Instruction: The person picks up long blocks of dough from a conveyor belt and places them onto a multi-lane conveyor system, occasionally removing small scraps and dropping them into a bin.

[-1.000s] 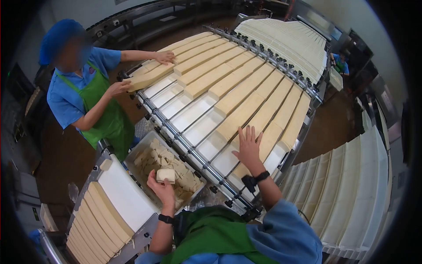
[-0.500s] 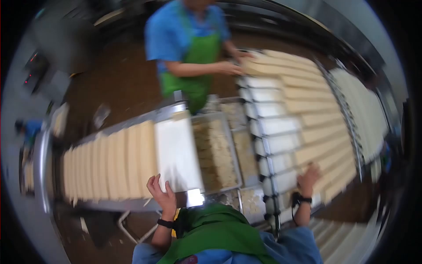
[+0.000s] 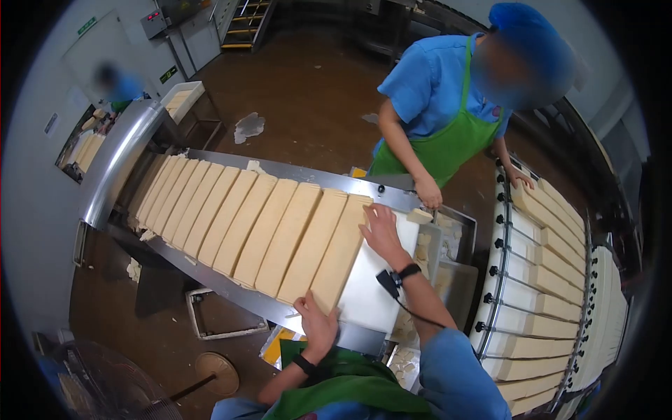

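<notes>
Long pale dough strips (image 3: 269, 231) lie side by side on the left conveyor. My left hand (image 3: 320, 327) grips the near end of the rightmost dough strip (image 3: 340, 252), thumb and fingers around its corner. At the far end of that same strip, my right hand (image 3: 382, 231) holds its right edge with curled fingers. Part of each grip is hidden by the hand itself. Bare white belt (image 3: 381, 280) shows just right of the strip, under my right forearm. A small dough piece (image 3: 420, 215) sits at the belt's far right corner.
Across from me stands a co-worker (image 3: 441, 98), one hand by the left conveyor and the other at the right conveyor (image 3: 493, 336), which carries more strips. Bins of dough scraps (image 3: 444, 276) sit between the conveyors. A metal hood (image 3: 126, 161) spans the left end; a fan (image 3: 105, 385) stands lower left.
My view has swung left. My right hand has left the right conveyor for the last strip's far end, and my left hand has closed on its near end. The co-worker's hands have spread apart.
</notes>
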Demonstrator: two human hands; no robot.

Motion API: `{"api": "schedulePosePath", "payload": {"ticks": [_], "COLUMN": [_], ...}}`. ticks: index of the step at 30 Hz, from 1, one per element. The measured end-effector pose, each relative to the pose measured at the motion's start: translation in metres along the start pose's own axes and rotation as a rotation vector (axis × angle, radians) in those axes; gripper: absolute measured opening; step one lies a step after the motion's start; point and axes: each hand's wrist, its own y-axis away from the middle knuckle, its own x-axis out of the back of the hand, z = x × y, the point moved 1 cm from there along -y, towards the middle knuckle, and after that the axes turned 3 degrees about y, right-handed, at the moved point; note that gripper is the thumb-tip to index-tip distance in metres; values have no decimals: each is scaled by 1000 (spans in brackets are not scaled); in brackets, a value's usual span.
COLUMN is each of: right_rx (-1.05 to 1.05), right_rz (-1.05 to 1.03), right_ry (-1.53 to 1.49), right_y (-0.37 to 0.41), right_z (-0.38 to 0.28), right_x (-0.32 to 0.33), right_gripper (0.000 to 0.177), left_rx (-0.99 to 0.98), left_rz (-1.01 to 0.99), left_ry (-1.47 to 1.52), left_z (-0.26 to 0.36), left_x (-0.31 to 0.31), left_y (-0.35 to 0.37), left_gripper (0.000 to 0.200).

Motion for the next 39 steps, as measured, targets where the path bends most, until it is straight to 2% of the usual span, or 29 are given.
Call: {"api": "schedulePosePath", "payload": {"ticks": [1,4,7,10,13,16,17,20,21,24,25,27,28,30,34,37,39], "right_rx": [18,-124,-229,-97,-75,-186,-224,-354,-361,-435,-405,-341,-338,-331,-380,-441,-464], "right_rz": [6,-129,-183,-147,-139,-123,-147,-131,-167,-146,-180,-248,-217,-149,-188,-20,141], "right_ry": [59,226,262,361,270,200,220,-49,-21,-79,48,303,251,150,60,-84,-83], "right_y": [-15,-36,-45,-41,-29,-3,4,28,30,31,31,30,35,40,48,86,118], "right_z": [2,6,11,7,14,34,44,90,92,89,83,72,74,76,77,62,54], "right_x": [-11,-34,-38,-40,-28,-4,3,3,12,24,27,30,24,15,24,51,75], "right_gripper": [47,45,44,39,42,43,49,56,62,60,60,59,58,57,54,51,50], "left_rx": [17,30,28,21,18,-16,-41,-136,-172,-165,-197,-74,-14,-49,-20,-50,-202], "left_rz": [-21,-64,-90,-106,-116,-142,-163,-185,-184,-209,-209,-305,-353,-298,-197,-125,-79], "left_ry": [7,-7,0,-18,-60,-114,-133,-170,-176,-167,-256,-321,-354,-391,-366,-315,-286], "left_z": [2,2,3,4,12,17,19,21,22,20,19,25,28,27,31,41,44], "left_x": [1,0,-2,-4,-8,-12,-14,-15,-15,-16,-17,-24,-27,-36,-45,-42,-43], "left_y": [0,-4,-7,-7,-9,-7,-8,-15,-17,-17,-16,-21,-22,-24,-20,-5,3], "left_gripper": [83,86,86,85,83,81,82,82,82,86,94,100,103,102,91,78,72]}}
